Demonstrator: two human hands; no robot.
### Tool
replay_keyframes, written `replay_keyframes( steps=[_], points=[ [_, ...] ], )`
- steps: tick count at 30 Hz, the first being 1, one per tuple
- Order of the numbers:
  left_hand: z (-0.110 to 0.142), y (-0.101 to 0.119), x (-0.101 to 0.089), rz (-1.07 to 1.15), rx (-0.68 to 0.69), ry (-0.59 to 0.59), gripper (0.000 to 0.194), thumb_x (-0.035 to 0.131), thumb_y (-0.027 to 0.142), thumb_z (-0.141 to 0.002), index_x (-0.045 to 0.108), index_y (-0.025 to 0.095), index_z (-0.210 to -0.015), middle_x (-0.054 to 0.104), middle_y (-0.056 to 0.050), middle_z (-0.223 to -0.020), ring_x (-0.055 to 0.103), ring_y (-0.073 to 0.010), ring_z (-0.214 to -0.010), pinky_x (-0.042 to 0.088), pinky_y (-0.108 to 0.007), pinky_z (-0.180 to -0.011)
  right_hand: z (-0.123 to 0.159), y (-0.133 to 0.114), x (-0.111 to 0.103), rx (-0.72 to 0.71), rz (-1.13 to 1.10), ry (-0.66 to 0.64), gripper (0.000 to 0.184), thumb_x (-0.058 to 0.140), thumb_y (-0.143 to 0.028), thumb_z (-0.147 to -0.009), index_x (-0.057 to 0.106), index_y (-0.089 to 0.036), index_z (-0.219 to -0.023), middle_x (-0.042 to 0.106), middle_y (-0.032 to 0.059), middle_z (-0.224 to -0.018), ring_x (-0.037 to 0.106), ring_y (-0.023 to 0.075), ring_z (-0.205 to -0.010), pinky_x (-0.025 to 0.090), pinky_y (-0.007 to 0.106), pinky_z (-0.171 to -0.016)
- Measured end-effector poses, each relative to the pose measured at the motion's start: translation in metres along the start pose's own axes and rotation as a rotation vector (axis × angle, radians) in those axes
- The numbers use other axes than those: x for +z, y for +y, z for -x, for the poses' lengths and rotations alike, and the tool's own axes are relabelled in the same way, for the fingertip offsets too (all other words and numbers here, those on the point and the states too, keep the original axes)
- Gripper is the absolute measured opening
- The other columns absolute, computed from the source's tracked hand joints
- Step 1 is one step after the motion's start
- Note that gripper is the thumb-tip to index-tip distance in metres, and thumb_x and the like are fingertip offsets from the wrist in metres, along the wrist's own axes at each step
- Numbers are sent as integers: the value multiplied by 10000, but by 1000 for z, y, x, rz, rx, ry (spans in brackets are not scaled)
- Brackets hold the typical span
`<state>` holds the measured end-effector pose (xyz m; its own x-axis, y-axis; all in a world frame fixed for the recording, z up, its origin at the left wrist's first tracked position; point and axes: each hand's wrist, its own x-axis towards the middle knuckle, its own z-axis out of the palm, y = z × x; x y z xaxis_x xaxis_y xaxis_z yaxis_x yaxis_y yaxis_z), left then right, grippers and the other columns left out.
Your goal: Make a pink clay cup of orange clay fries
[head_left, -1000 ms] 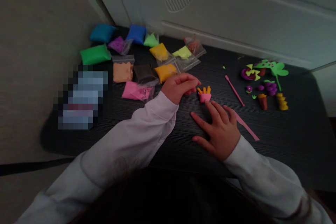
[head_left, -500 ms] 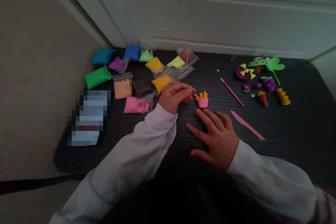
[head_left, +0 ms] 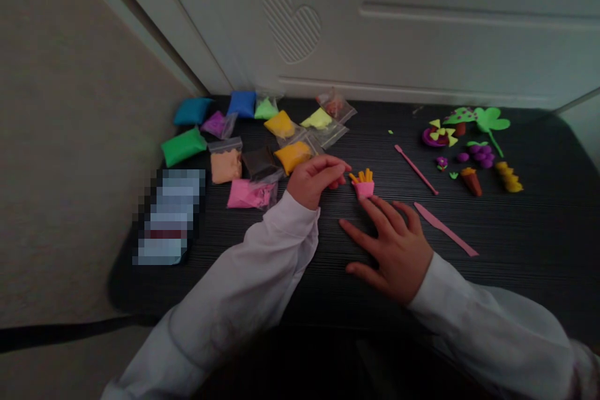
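A small clay model of fries [head_left: 364,185], orange sticks in a pink box, stands on the dark table [head_left: 515,244]. My left hand [head_left: 315,179] rests just left of it with its fingers curled in a pinch; what they hold, if anything, I cannot make out. My right hand [head_left: 394,246] lies flat on the table below the model, fingers spread and holding nothing. Its longest fingertips nearly touch the pink box. Both arms are in white sleeves.
Several bags of coloured clay [head_left: 253,144] lie at the back left. A thin pink stick tool [head_left: 415,169] and a flat pink knife tool [head_left: 445,229] lie to the right, beyond them several clay figures [head_left: 473,144]. A blurred packet [head_left: 166,215] sits left. A white panel [head_left: 375,25] stands behind.
The view has shifted a little. My right hand has slid slightly towards the fries model; my left hand keeps its pinch beside it.
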<state>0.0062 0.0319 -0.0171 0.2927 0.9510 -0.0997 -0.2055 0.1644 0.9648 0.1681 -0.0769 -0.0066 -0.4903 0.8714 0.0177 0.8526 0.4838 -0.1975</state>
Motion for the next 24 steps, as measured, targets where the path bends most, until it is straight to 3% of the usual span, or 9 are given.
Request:
replay_keyframes(
  steps=[3,9,14,19,24],
  points=[
    [0,0,1,-2,4,4,125,604,260,-637,642,150,-682,553,27,-520,456,-53,-476,323,-199,-478,-1,2,0,56,24,15,589,349,-621,-767,390,-314,-1267,256,140,-1402,222,310,-1275,155,538,-958],
    [1,0,1,-4,15,-6,122,596,258,-644,639,150,-684,555,28,-526,458,-54,-483,326,-198,-479,0,-6,6,-17,3,14,597,336,-640,-758,387,-328,-1264,251,114,-1411,225,292,-1276,133,529,-978],
    [1,0,2,-27,8,0,133,593,269,-644,634,151,-691,554,27,-532,457,-60,-489,336,-204,-484,-1,1,3,63,35,29,599,358,-604,-773,386,-279,-1276,262,157,-1392,237,310,-1265,163,529,-961],
    [0,-1,2,-25,18,6,126,593,267,-643,631,153,-684,554,29,-531,449,-55,-481,333,-200,-479,-1,7,-1,50,28,47,594,378,-577,-780,382,-258,-1281,227,163,-1401,242,314,-1258,189,515,-952],
    [0,-2,1,-15,25,-11,124,591,262,-649,633,153,-690,557,31,-536,449,-49,-478,332,-191,-476,0,-3,-2,9,5,13,583,367,-566,-792,367,-262,-1290,238,163,-1399,237,302,-1265,175,513,-961]
  ],
)
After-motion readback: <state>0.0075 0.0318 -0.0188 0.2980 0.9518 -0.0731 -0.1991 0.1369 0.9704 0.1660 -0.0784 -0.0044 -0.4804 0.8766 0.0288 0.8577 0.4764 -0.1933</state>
